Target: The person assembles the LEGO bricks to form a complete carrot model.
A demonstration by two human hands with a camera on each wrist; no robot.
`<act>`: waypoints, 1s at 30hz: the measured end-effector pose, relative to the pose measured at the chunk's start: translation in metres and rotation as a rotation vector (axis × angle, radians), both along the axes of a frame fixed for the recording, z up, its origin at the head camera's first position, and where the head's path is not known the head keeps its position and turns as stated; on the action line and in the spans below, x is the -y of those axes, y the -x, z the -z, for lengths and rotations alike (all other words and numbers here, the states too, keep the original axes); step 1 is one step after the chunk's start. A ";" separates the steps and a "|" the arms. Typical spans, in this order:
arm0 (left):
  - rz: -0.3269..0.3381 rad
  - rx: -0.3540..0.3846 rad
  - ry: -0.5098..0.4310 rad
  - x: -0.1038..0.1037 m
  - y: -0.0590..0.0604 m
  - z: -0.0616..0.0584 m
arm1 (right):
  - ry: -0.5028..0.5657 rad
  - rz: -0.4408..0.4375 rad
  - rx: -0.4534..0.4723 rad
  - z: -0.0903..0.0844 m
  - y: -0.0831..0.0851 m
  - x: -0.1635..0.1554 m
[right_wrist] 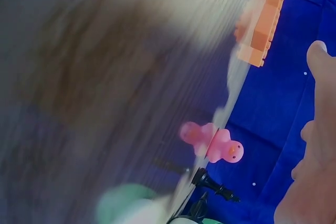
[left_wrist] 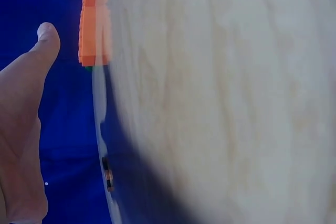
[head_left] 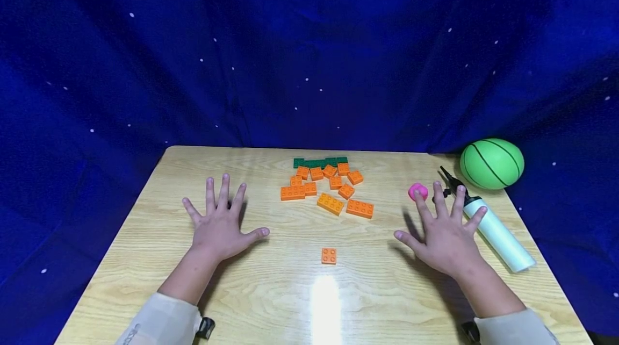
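My left hand [head_left: 218,231] is held over the left part of the table, palm down, fingers spread and holding nothing. On the right, my right hand [head_left: 446,240] is spread the same way, its fingers near a pink rubber duck [right_wrist: 212,142] and a pale bottle-shaped pump [head_left: 500,235] with a black nozzle. Shadows lie beneath both hands. Between them a single square orange toy brick [head_left: 329,256] lies studs up. Farther back sits a loose group of several orange bricks [head_left: 360,208], one a yellower orange brick [head_left: 330,203]. Dark green bricks [head_left: 314,163] stand behind the group.
A green ball [head_left: 492,164] with black lines rests at the table's back right corner. A black chess piece [right_wrist: 214,183] stands near the duck. Blue cloth [head_left: 309,65] with white specks hangs behind the wooden table [head_left: 271,291].
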State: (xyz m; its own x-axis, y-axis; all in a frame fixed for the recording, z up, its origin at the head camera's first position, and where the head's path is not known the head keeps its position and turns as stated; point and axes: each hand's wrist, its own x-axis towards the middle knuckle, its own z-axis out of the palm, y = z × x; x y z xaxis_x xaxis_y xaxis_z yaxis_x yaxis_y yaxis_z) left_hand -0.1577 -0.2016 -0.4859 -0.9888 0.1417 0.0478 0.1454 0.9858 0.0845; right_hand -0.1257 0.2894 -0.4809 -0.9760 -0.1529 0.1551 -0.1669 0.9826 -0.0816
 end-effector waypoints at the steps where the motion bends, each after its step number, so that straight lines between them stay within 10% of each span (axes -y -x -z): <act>1: -0.003 0.000 0.000 0.000 0.000 0.000 | -0.003 0.001 0.001 0.000 0.000 0.001; 30: 0.132 0.128 -0.184 -0.053 -0.015 -0.001 | 0.273 -0.200 0.057 0.005 -0.003 0.069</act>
